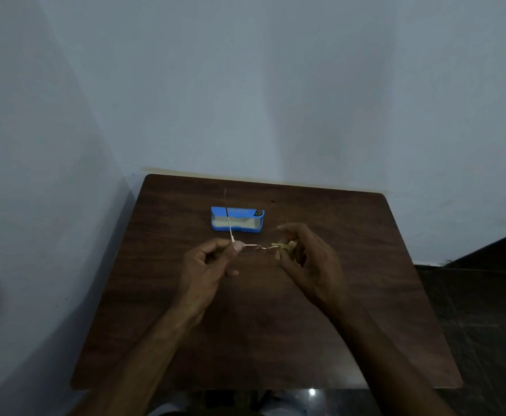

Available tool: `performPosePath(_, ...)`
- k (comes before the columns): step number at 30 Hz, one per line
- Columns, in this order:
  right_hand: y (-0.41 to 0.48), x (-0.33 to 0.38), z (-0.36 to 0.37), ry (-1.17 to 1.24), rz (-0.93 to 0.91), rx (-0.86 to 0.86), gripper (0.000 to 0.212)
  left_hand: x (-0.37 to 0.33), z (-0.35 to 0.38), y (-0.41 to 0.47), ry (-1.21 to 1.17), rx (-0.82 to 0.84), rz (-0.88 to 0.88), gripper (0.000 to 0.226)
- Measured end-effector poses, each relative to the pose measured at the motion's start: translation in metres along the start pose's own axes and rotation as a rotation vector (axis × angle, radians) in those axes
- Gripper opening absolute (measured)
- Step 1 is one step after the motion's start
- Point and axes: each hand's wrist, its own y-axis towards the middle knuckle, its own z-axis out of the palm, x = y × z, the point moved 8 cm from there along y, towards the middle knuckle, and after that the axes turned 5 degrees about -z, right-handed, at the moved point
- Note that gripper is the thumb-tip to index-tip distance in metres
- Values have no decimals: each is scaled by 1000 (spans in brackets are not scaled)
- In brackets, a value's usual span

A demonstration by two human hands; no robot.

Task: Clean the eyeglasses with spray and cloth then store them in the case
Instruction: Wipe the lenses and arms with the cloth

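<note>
Thin metal-framed eyeglasses (pixel 253 247) hang above the middle of the table between both hands. My left hand (pixel 212 259) pinches the frame's left corner, where one temple arm points up and away. A small yellow cloth (pixel 283 247) is folded over the right lens, pinched there by my right hand (pixel 305 256). Behind the glasses an open blue case (pixel 236 222) with a pale lining lies on the table. No spray bottle shows in this view.
The dark wooden table (pixel 260 340) stands in a corner, against pale blue walls at the back and left. A dark tiled floor (pixel 485 310) lies to the right of the table.
</note>
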Motion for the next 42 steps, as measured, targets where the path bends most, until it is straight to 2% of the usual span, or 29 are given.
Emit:
performPosePath(3, 2, 6, -3, 70, -8, -31, 40, -4, 0, 1, -84, -17, 27, 34)
performPosePath(6, 0, 8, 5, 13, 0, -58, 39, -1, 5, -1, -149, -34, 7, 29)
performPosePath(9, -7, 16, 18, -125, -29, -139, 36, 10, 12, -4, -256, -55, -77, 26)
performPosePath(14, -18, 15, 26, -130, -55, -243, 27, 31, 24, -13, -524, -50, -286, 22)
performPosePath(19, -24, 23, 18, -224, -54, -342, 25, 30, 45, -24, -659, 7, -357, 17)
performPosePath(22, -28, 27, 13, -140, -27, -373, 24, 26, 51, -27, -681, 25, -353, 14)
performPosePath(25, -32, 36, 8, -63, -74, -404, 21, 26, 53, -29, -676, 47, -353, 12)
performPosePath(32, -31, 55, 14, 123, -57, -358, 24, 24, 54, -32, -639, 67, -352, 13)
performPosePath(38, -21, 29, -6, 36, 28, -371, 21, 23, 49, -34, -614, 22, -334, 13)
performPosePath(42, -20, 20, -9, -117, -23, -327, 21, 18, 47, -36, -573, 0, -278, 13)
